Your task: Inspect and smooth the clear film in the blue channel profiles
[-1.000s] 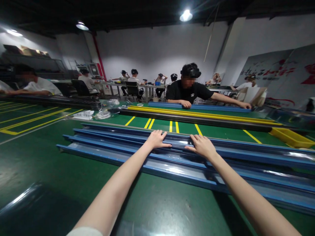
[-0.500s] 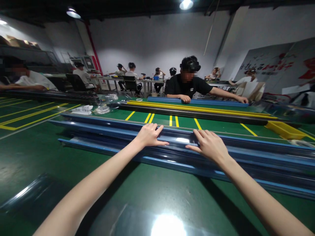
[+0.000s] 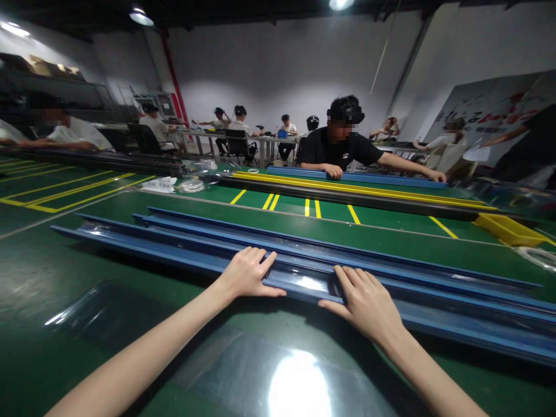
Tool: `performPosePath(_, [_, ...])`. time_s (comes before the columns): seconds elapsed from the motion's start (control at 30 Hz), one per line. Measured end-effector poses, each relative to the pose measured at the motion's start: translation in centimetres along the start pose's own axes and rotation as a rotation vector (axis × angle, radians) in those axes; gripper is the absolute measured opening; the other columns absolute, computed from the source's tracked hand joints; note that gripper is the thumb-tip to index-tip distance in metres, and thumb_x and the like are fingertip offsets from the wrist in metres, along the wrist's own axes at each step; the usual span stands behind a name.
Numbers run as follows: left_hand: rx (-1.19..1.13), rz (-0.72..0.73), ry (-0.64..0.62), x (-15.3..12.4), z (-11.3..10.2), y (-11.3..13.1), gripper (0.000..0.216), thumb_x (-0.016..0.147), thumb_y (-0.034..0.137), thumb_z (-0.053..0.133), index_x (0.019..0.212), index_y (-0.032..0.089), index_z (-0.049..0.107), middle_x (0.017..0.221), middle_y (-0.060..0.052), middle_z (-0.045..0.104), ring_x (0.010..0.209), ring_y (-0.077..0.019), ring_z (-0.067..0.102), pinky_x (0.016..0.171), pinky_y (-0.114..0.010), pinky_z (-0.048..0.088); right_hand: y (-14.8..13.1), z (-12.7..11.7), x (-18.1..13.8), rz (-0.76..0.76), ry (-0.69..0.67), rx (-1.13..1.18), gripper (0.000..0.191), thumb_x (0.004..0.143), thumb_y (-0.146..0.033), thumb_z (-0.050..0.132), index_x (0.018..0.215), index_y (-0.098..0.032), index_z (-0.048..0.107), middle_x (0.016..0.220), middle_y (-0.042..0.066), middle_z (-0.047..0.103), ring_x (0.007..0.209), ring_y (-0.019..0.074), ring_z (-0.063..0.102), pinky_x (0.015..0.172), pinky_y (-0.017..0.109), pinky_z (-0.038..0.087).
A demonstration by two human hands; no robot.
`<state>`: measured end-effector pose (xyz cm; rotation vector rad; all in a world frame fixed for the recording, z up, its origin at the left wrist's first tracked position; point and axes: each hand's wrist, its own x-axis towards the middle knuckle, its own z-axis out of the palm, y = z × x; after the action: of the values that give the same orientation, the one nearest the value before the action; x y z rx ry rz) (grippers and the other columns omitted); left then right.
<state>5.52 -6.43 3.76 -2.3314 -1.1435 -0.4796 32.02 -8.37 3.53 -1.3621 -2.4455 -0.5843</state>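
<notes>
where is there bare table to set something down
Bare green table shows between the blue channels and black rail, and left of the clear film. It's crowded where the left hand and right hand hold the front channel.

Workshop here, green table [image 3: 26, 289] marked with yellow lines [image 3: 355, 215], blue rails [image 3: 130, 238] across it, workers [image 3: 241, 128] at benches [image 3: 270, 139] beyond it.

Green tabletop [image 3: 26, 272] with yellow lines [image 3: 354, 214], blue channels [image 3: 313, 249], yellow strips [image 3: 347, 188], black strips [image 3: 347, 200], yellow tray [image 3: 512, 233], clear film [image 3: 95, 310]
</notes>
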Motion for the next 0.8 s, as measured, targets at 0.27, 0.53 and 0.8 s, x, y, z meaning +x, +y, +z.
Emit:
performPosePath(0.27, [-0.01, -0.012, -0.03, -2.7, 0.6, 0.3, 0.074, 0.067, 0.073, 0.034, 0.097, 0.01, 0.059, 0.077, -0.012, 0.061, 0.071, -0.0228, 0.057, 0.066, -0.035, 0.045, -2.2, 1.6, -1.1, -0.007, -0.014, 0.059, 0.069, 0.074, -0.066, 0.028, 0.111, -0.014, 0.052, 0.097, 0.014, 0.059, 0.088, 0.0253, 0.051, 0.077, 0.036, 0.037])
performPosePath(0.53, [-0.042, -0.013, -0.058, -4.7, 2.2, -0.4, 0.072, 0.067, 0.072, 0.034, 0.097, 0.011, 0.06, 0.077, -0.013, 0.06, 0.071, -0.0226, 0.057, 0.067, -0.035, 0.045, -4.0, 3.0, -1.1, 0.018, -0.047, 0.1, 0.07, 0.073, -0.067, 0.027, 0.112, -0.014, 0.051, 0.096, 0.014, 0.06, 0.087, 0.0252, 0.052, 0.075, 0.036, 0.037])
performPosePath(0.8, [-0.03, -0.025, -0.097, -5.1, 2.4, -0.4, 0.073, 0.066, 0.073, 0.035, 0.098, 0.012, 0.059, 0.077, -0.011, 0.061, 0.07, -0.0219, 0.057, 0.066, -0.034, 0.045, -4.5, 3.0, -1.1, 0.044, -0.091, 0.13, 0.07, 0.073, -0.067, 0.027, 0.111, -0.014, 0.052, 0.097, 0.013, 0.06, 0.088, 0.0254, 0.052, 0.075, 0.037, 0.037])
